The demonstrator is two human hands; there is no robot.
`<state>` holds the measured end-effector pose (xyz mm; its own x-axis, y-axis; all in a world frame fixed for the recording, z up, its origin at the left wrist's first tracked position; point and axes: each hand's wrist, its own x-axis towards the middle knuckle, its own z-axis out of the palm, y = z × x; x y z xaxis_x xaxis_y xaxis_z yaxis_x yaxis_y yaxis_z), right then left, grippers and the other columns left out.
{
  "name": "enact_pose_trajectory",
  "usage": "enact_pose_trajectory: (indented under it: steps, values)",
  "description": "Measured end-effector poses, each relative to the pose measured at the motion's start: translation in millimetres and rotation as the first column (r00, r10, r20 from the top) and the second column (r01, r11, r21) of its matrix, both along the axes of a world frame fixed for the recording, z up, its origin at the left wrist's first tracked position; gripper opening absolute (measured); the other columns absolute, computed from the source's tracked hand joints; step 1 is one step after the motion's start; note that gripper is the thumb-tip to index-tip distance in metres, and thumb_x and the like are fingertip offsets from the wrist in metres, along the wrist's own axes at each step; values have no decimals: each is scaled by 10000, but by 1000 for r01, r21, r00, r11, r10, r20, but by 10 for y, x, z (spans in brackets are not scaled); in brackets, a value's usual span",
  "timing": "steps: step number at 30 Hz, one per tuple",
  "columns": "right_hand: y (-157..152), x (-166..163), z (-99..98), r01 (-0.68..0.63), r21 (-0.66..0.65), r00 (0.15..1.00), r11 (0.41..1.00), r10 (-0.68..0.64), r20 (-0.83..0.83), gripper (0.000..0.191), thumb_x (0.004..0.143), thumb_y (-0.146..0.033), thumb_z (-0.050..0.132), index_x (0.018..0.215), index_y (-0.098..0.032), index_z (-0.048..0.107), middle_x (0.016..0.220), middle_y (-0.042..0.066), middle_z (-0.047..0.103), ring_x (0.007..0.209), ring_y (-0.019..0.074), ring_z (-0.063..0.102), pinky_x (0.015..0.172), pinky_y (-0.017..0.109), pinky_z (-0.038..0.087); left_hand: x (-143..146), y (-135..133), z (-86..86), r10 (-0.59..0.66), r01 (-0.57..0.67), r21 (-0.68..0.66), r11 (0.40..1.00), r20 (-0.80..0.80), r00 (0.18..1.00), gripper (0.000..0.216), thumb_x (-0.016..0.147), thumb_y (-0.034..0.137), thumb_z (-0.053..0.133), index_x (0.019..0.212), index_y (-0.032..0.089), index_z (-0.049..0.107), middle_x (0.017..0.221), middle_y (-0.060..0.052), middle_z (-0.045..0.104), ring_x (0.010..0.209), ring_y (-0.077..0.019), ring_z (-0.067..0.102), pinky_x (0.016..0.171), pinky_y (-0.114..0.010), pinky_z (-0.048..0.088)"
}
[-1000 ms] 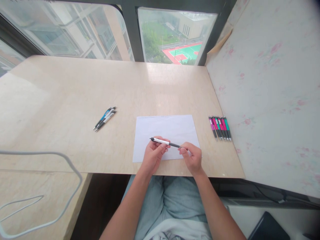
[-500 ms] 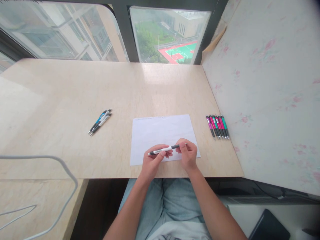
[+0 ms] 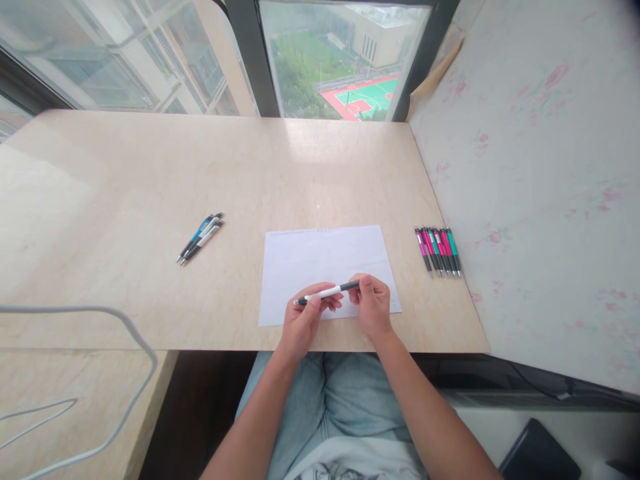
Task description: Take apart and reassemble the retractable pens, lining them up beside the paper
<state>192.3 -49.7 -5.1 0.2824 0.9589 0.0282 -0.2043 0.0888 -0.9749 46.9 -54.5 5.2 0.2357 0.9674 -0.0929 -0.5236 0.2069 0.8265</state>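
A white and black pen (image 3: 330,291) is held level between my two hands, above a sheet of white paper (image 3: 320,257). My left hand (image 3: 303,319) grips its white barrel near the button end, thumb on top. At the other end, my right hand (image 3: 371,303) pinches the dark grip; the tip is hidden by the fingers. Small writing runs along the paper's top edge, too small to read.
Several pink, green and purple pens (image 3: 437,251) lie in a row by the papered wall (image 3: 540,200). Left of the paper is a small group of blue and white pens (image 3: 200,240). A grey cable (image 3: 135,333) loops at the left over the table (image 3: 320,173).
The camera view has shifted slightly. The pen has turned a little in my fingers, and its tip is now covered by my right hand. Both hands stay over the paper.
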Motion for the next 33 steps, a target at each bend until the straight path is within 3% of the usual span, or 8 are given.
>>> enact_pose_trajectory:
  steps: [7, 20, 26, 30, 33]
  values:
    - [-17, -3, 30, -20, -64, 987, 998, 30, 157, 574, 968, -567, 464, 578, -177, 624, 481, -12, 493, 467, 106, 447, 480, 257, 343, 19, 33, 7, 73, -72, -64, 995, 6, 997, 272, 887, 383, 685, 1005, 155, 776, 872, -107, 760, 815, -185, 676, 824, -328, 513]
    - [-46, 27, 78, -52, -5, 965, 999, 52, 255, 543, 1001, -519, 416, 613, -184, 595, 495, -26, 458, 475, 109, 426, 484, 261, 322, 28, 35, 28, 74, -74, -108, 991, -1, 997, 296, 861, 401, 709, 963, 129, 767, 830, -113, 748, 793, -203, 683, 786, -342, 516]
    - [-57, 30, 103, -137, 61, 940, 989, 110, 324, 462, 1011, -452, 422, 688, -184, 614, 563, -28, 458, 519, 109, 431, 525, 266, 341, 36, 64, 24, 134, -133, -118, 984, 3, 991, 339, 872, 451, 686, 901, 124, 770, 768, -92, 729, 735, -173, 667, 739, -307, 515]
    - [-55, 21, 109, -142, 71, 951, 987, 117, 285, 435, 1000, -440, 449, 691, -185, 618, 590, -15, 497, 550, 119, 464, 555, 278, 378, 32, 80, 3, 147, -142, -135, 981, 24, 989, 317, 865, 434, 702, 900, 126, 767, 766, -80, 720, 723, -151, 661, 724, -279, 519]
    - [-49, 20, 92, -135, 54, 963, 989, 118, 244, 274, 952, -418, 554, 871, -194, 689, 733, 18, 618, 648, 142, 551, 612, 285, 444, 25, 97, 7, 195, -183, -180, 966, 48, 980, 310, 853, 438, 716, 904, 135, 759, 765, -69, 709, 723, -141, 653, 715, -268, 527]
